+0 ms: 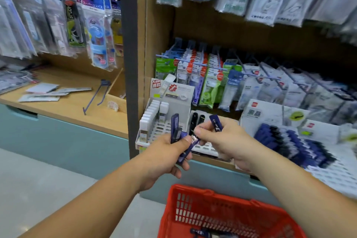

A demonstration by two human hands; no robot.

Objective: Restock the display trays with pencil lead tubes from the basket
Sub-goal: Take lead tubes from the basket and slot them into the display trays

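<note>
My left hand [166, 155] grips a small bunch of dark blue pencil lead tubes [175, 130] in front of the shelf. My right hand [228, 141] holds one blue lead tube [216, 122] upright and touches the bunch with its fingertips. Behind my hands stands a white display tray [154, 131] with white tubes at its left and empty slots. A second tray [204, 148] holds black tubes at its back. To the right, a larger tray [328, 172] carries rows of blue and black tubes. The red basket [222, 212] sits below with a blue tube [201, 233] in it.
Hanging stationery packs [202, 75] fill the pegs above the trays. A wooden shelf [77, 106] to the left carries loose packets and a bare metal peg hook [96, 94]. A teal cabinet front [67, 141] runs below the shelf, with grey floor at the lower left.
</note>
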